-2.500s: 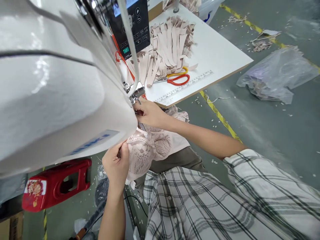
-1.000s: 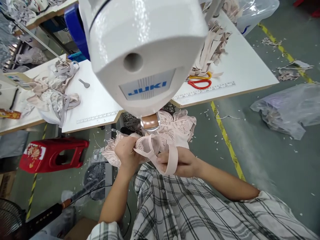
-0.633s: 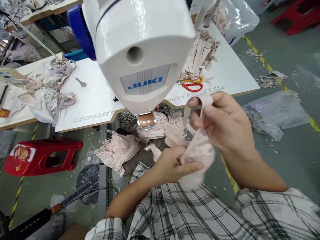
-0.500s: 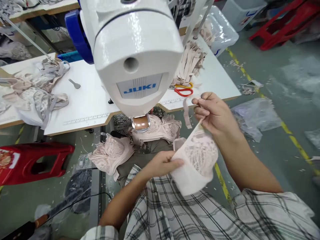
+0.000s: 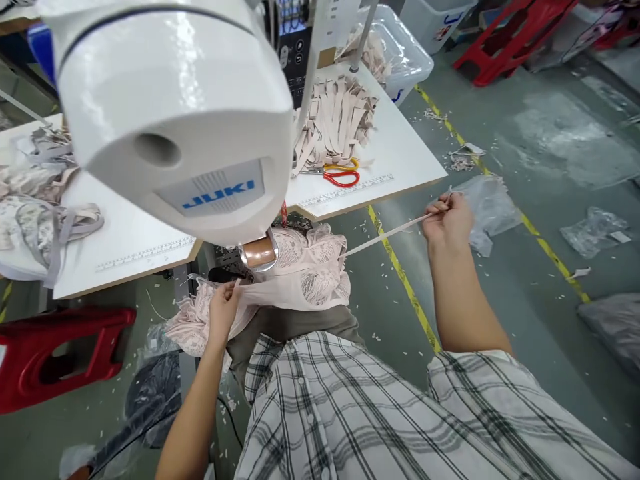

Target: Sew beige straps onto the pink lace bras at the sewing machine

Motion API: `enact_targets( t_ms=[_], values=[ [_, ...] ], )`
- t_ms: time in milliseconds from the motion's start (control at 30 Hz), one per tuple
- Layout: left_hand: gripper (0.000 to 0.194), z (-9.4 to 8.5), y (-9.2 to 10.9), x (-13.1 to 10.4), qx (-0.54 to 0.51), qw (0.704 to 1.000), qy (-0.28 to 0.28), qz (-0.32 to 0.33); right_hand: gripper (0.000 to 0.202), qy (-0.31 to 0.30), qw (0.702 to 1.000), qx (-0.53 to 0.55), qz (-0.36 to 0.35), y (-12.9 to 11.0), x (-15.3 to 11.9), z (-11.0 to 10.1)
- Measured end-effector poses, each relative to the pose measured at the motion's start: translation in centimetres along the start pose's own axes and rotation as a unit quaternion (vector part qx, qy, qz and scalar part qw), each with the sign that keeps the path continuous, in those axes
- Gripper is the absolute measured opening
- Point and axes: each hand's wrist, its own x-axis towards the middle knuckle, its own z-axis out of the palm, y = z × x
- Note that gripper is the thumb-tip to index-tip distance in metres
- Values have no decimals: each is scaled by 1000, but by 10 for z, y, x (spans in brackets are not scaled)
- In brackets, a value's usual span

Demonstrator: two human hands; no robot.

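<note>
A pale pink lace bra is stretched out over my lap, just below the sewing machine head. My left hand pinches the end of its band on the left. Out to the right, over the floor, my right hand is closed on the end of a narrow pink strap, which runs taut from the bra's cup side. Behind this bra, more lace cups lie close under the machine. Stacked pink bras rest by my left forearm.
Scissors with red and yellow handles lie on the white table beside a pile of pink strap pieces. Grey-white bras sit at the table's left. A red stool stands at lower left; a clear bin is behind.
My hands have moved far apart, the left to the left and the right outward. The bra went from folded before my chest to spread over my lap, its strap now pulled straight.
</note>
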Motion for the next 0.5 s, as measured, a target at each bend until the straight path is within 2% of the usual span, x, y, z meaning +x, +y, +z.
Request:
enact_targets(
  t_ms=[100,167,200,233,300,367,433,500],
  values=[
    [37,22,8,6,27,991,128,-11,35,-8,999,-28,24,4,-36,27],
    [37,31,20,3,40,986,161,9,22,-62,995,-60,42,5,-75,52],
    [34,32,28,0,45,986,156,25,22,-105,990,-78,49,3,-96,66],
    [30,32,37,-4,48,988,135,49,20,-159,980,-107,44,0,-115,78],
    [22,27,59,-15,35,989,65,130,13,-293,936,-195,5,-11,-148,100],
    [22,17,83,-27,3,976,-5,216,11,-391,886,-247,-30,-24,-168,114],
    [26,8,103,-37,-10,964,-64,260,13,-443,857,-257,-56,-34,-178,123],
    [33,1,115,-44,17,961,-101,258,15,-479,833,-266,-81,-39,-182,128]
  ],
)
